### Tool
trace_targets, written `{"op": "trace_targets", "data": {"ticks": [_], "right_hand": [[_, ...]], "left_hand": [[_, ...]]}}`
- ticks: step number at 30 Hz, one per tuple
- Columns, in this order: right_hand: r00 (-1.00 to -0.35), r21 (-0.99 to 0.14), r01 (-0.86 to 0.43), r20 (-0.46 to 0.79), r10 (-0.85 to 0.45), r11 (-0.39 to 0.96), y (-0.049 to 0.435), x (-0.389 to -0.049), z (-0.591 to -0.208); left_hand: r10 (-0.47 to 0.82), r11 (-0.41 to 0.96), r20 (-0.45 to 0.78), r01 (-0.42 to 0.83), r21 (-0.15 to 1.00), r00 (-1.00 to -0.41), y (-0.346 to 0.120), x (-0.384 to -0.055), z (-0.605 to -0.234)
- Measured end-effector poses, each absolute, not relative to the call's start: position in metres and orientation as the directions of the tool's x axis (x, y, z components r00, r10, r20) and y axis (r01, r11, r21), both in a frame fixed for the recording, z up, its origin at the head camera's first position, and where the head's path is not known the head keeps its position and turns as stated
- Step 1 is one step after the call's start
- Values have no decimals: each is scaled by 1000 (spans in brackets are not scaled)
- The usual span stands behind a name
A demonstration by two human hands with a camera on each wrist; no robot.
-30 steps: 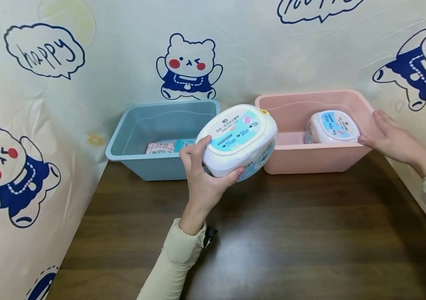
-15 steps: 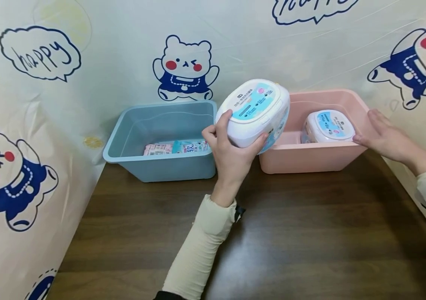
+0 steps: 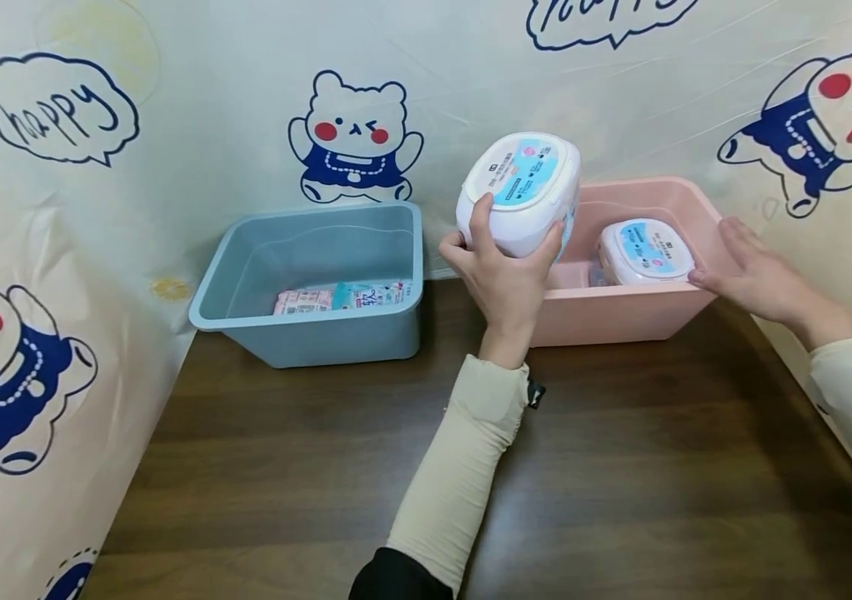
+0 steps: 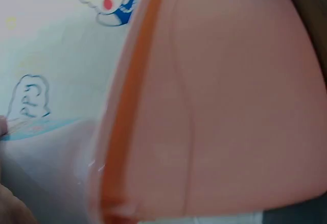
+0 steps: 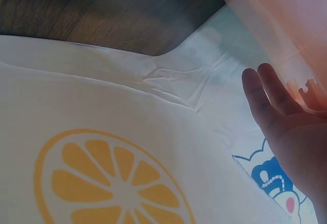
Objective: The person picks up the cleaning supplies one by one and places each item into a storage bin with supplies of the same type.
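My left hand (image 3: 504,267) grips a white lidded plastic tub (image 3: 519,192) with a light-blue label on its lid. Thumb and fingers hold its near side, and the tub is tilted, raised beside the left end of the pink bin (image 3: 606,321). Part of this tub (image 4: 51,168) fills the lower left of the left wrist view. Inside the pink bin, toward the right, sits a second similar tub (image 3: 647,250). My right hand (image 3: 764,275) touches the bin's right end, thumb at the front rim corner. Its fingers (image 5: 260,94) look straight in the right wrist view.
A blue-grey bin (image 3: 343,342) stands left of the pink one, with flat pink and light-blue packets (image 3: 343,297) lying inside. Both stand on a dark wooden table (image 3: 283,483). A printed cloth (image 3: 208,125) hangs behind and along the sides.
My left hand has carried the tub right and upward, away from over the blue-grey bin to the pink bin's left end. My right hand stays at the pink bin's right end.
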State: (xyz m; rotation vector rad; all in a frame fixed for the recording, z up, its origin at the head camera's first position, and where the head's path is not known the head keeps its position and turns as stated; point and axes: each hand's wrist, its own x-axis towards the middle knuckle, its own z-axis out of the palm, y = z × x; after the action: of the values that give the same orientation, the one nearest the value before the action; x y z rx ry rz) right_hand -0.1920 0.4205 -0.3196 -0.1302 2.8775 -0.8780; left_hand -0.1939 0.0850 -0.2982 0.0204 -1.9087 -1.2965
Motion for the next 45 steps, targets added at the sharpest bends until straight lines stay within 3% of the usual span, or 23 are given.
{"op": "trace_targets", "data": {"ticks": [3,13,25,38,45], "right_hand": [[-988,-567,-42,-100,-120,823,419,-192,-323],[-991,-592,-14,-99,-90,806,427,-192,-321],[-992,-605,48,-122,-32,795,435,-178,-324],[-994,-628,8,-87,-61,778,419,-190,-326],[-995,-613,5,-81,-57,790,423,-197,-326]], "left_hand": [[-458,502,628,399,767,-630,99,-199,-302],[-536,571,605,276,773,-588,159,-222,-307],[-641,577,481,37,816,-599,199,-225,-309],[-684,518,468,79,852,-560,181,-231,-312],[-675,495,425,56,867,-603,185,-234,-309]]}}
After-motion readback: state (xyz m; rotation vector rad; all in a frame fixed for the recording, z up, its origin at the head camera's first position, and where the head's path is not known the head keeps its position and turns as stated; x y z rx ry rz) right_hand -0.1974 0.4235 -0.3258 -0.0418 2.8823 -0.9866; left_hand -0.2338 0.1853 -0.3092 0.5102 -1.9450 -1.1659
